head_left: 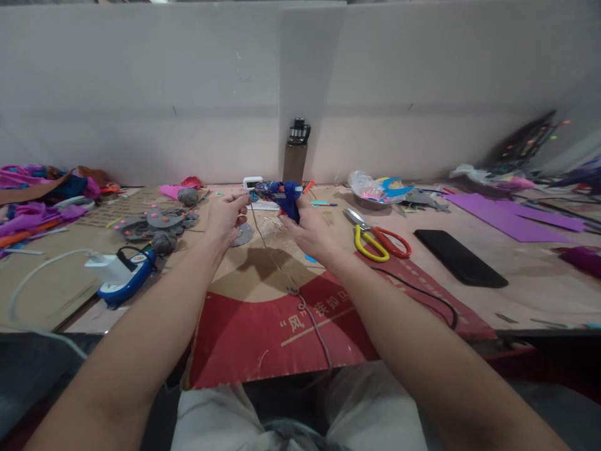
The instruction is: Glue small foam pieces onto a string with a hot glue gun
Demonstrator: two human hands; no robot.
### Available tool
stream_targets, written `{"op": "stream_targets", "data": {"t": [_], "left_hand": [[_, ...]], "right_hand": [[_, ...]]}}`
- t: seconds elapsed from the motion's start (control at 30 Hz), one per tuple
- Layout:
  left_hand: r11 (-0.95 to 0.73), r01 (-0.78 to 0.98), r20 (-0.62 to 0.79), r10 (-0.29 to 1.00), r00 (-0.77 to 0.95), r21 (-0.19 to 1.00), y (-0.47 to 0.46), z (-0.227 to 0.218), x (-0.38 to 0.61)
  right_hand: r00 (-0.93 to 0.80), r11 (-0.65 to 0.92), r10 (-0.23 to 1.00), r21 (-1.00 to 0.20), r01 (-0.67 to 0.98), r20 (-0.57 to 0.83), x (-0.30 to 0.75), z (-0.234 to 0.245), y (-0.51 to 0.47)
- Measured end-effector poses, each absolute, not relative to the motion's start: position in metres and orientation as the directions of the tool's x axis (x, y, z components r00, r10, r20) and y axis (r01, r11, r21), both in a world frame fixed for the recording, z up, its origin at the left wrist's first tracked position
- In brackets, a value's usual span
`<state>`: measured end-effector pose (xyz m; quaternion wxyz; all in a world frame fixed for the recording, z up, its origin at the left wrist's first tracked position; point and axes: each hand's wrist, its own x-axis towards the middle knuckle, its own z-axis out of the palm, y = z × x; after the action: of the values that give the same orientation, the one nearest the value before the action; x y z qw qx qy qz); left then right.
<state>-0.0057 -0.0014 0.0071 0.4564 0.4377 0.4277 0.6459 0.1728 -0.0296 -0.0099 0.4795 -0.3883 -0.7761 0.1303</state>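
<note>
My right hand (305, 222) is wrapped round the handle of a blue hot glue gun (287, 195), whose nozzle points left. My left hand (230, 216) pinches the end of a thin grey cord (263, 241) close to the nozzle. From those fingers the cord runs down over the red and brown cardboard (235, 338), makes small loops, and hangs toward the front edge. Under my left hand lies a grey disc (243, 235), partly covered. Whether the nozzle touches the cord I cannot tell.
Scissors (375, 237) and a black phone (457, 257) lie at right. A blue power strip (126, 279) with a white cable sits at left, near grey felt pieces (154, 222). A bottle (295, 153) stands at the back, with a bowl (373, 199) right of it.
</note>
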Motion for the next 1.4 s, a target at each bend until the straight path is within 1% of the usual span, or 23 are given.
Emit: {"op": "stream_targets", "data": {"t": [0.2,0.4,0.57,0.8,1.0,1.17,1.4], "left_hand": [[-0.232,-0.252,0.182,0.961,-0.208,0.94,0.001,0.007,-0.007],[-0.228,-0.24,0.186,0.965,-0.185,0.943,-0.001,0.008,-0.006],[-0.216,-0.219,0.183,0.97,-0.16,0.952,-0.004,0.009,-0.005],[-0.202,-0.253,0.16,0.971,-0.18,0.946,-0.005,0.012,-0.008],[-0.205,-0.244,0.168,0.972,-0.164,0.948,-0.004,0.011,-0.007],[-0.207,-0.225,0.178,0.973,-0.144,0.952,-0.004,0.009,-0.006],[-0.219,-0.224,0.184,0.969,-0.166,0.95,-0.006,0.012,-0.005]], "right_hand": [[-0.246,0.675,0.716,-0.56,0.48,0.653,0.173,-0.01,-0.03],[-0.252,0.682,0.712,-0.56,0.471,0.656,0.173,-0.008,-0.032],[-0.237,0.658,0.733,-0.579,0.481,0.637,0.173,-0.006,-0.035],[-0.221,0.657,0.735,-0.59,0.469,0.642,0.175,0.0,-0.038],[-0.258,0.651,0.744,-0.581,0.489,0.616,0.173,-0.003,-0.039],[-0.268,0.668,0.73,-0.573,0.474,0.629,0.172,-0.002,-0.04],[-0.277,0.671,0.73,-0.576,0.467,0.625,0.172,-0.003,-0.039]]}}
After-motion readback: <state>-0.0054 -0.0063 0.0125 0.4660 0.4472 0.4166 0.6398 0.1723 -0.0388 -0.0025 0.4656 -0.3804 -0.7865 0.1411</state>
